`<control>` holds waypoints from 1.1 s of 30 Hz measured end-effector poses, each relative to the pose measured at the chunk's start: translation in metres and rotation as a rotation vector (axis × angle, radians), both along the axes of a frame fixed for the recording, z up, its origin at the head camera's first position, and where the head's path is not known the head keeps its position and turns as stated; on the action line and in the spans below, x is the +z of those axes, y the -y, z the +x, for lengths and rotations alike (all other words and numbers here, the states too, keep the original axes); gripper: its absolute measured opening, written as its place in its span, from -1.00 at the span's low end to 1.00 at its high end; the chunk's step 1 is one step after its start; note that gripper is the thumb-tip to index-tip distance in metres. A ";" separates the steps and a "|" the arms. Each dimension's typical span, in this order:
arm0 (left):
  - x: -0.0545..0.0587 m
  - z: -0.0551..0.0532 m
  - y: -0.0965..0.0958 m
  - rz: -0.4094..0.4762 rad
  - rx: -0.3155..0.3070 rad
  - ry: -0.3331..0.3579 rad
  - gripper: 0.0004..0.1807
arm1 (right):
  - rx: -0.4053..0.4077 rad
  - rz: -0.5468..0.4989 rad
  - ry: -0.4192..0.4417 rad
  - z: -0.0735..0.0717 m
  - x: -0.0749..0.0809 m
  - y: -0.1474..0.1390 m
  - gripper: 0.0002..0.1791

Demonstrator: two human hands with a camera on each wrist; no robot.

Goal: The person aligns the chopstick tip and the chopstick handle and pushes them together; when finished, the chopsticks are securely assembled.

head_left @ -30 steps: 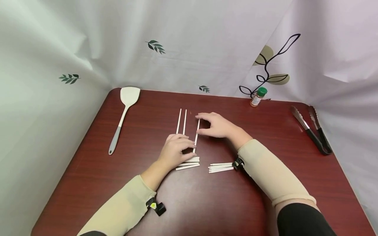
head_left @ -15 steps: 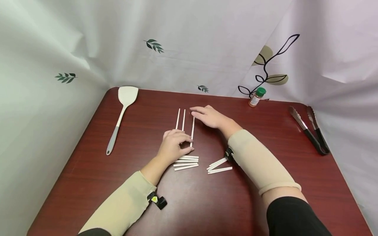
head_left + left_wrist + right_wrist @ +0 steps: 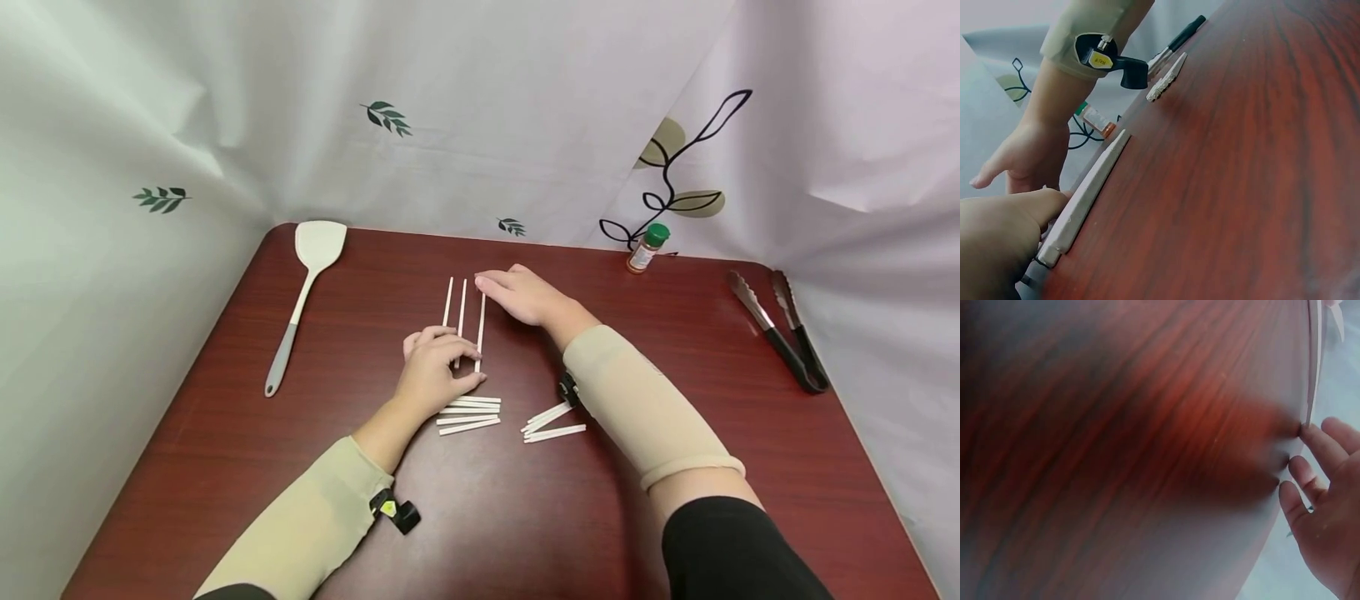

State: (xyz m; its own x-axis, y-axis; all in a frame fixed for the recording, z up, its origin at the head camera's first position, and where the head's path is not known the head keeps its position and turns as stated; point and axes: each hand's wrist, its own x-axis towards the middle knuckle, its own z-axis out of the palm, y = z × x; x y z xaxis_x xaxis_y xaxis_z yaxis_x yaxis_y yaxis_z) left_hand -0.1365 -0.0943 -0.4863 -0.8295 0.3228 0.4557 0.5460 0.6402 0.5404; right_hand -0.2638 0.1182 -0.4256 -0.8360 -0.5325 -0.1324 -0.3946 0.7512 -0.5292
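Three long, thin white sticks run side by side away from me in the head view, the left stick (image 3: 448, 300) and middle stick (image 3: 462, 304) partly behind my left hand. My left hand (image 3: 437, 364) pinches the near end of the right-hand stick (image 3: 480, 325) between thumb and finger. At its far end, my right hand (image 3: 519, 296) holds the same stick; in the right wrist view its fingertips (image 3: 1297, 465) are down at the table. Close under my left hand lies a row of shorter white sticks (image 3: 470, 408). More short sticks (image 3: 553, 425) lie loosely below my right forearm.
A white spatula (image 3: 303, 300) with a grey handle lies at the left of the dark red table (image 3: 510, 517). A green-capped spice bottle (image 3: 648, 248) stands at the back. Metal tongs (image 3: 783, 333) with black handles lie spread at the right. White curtains hang behind.
Both hands have shifted left with the right-hand stick, bringing it closer to the other two. My right hand has moved toward its far end. The short sticks below my right forearm have been knocked askew.
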 end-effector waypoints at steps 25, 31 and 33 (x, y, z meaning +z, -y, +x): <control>0.004 -0.004 -0.004 -0.038 0.001 0.058 -0.75 | -0.058 0.061 -0.029 0.002 -0.004 0.000 -0.17; 0.003 -0.002 0.000 0.022 0.022 0.011 -0.82 | -0.102 -0.092 0.128 0.007 -0.002 -0.009 -0.12; 0.001 0.001 0.000 0.038 0.021 -0.012 -0.85 | -0.122 -0.157 0.165 0.012 -0.004 -0.016 -0.15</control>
State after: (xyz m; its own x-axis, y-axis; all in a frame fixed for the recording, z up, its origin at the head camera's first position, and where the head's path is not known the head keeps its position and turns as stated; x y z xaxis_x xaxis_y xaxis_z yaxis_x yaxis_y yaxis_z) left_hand -0.1355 -0.0946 -0.4850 -0.8304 0.2875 0.4772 0.5391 0.6307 0.5582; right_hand -0.2518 0.1344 -0.4299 -0.8694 -0.4537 -0.1958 -0.2046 0.6912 -0.6930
